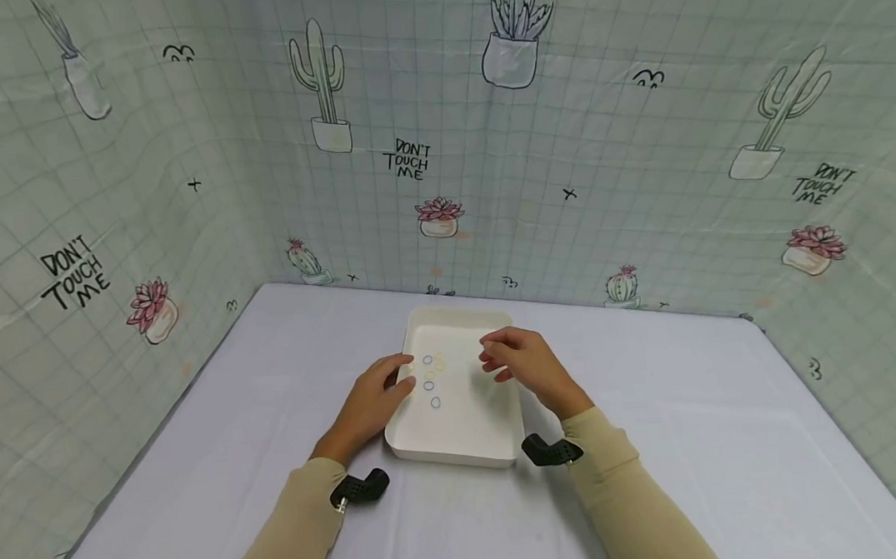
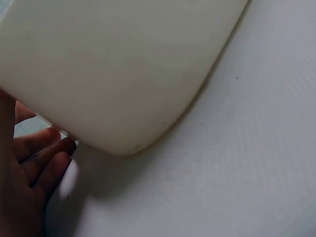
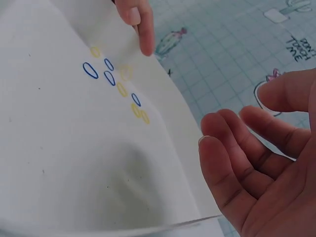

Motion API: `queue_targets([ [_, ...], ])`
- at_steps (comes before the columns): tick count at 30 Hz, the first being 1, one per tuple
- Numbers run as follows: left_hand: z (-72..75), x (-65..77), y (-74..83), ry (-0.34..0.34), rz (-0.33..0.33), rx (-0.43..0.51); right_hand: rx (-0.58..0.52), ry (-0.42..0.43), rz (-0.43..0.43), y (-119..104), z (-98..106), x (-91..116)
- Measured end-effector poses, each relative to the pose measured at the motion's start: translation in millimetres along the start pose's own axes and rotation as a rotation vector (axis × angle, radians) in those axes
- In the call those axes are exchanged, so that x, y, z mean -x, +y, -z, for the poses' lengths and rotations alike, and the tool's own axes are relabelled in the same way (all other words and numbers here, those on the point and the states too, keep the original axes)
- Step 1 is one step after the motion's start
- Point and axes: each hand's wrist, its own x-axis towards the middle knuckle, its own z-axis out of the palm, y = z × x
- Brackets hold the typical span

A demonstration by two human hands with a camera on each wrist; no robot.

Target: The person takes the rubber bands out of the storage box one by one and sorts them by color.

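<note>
Well left of the left hand [image 1: 367, 404], a checked curtain [image 1: 136, 176] with printed cacti and "DON'T TOUCH ME", running on behind both hands. Closer in, under everything, a white table [image 1: 265, 387]. Just behind the left hand, a black wrist unit [image 1: 362, 487] and a tan sleeve [image 1: 294, 528]. Left hand at the left wall of a white tray [image 1: 469, 429], thumb and a finger parted over the rim, loose rather than clenched; any pressure there hard to judge in the dim wrist view. Tray between the hands, on the table. Just right of the left fingertips, blue rings [image 1: 435, 403] and yellow rings [image 3: 136, 109], scattered along that side of the tray. Farther right, over the tray's right side, the right hand [image 1: 527, 364], fingers softly bent, thumb apart, nothing held. Behind it, a second wrist unit [image 1: 551, 450] and sleeve [image 1: 638, 496].
</note>
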Motion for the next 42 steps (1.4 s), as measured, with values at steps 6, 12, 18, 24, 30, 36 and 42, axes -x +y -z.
queue_targets([
  [6,1.3,-3.5,3.0,0.008,0.003,-0.011,0.001,-0.047,-0.012,-5,-2,-13],
  [12,-2.0,-4.8,3.1,-0.008,0.027,-0.021,0.046,-0.134,-0.064,-7,-8,-27],
  [18,-1.8,-4.6,-0.9,-0.006,0.032,0.005,0.104,-0.167,-0.126,-5,-20,-43],
  [24,-2.4,-4.6,-2.6,0.001,0.014,0.001,0.156,-0.129,-0.203,2,-30,-59],
  [30,-5.8,-6.0,0.6,-0.003,-0.002,0.002,0.150,-0.066,-0.252,9,-35,-67],
  [36,-11.1,-9.3,7.7,-0.020,-0.021,-0.010,0.220,-0.039,-0.176,17,-33,-67],
  [42,-6.7,-3.6,3.8,0.020,0.004,-0.030,0.351,-0.038,-0.080,21,-47,-71],
])
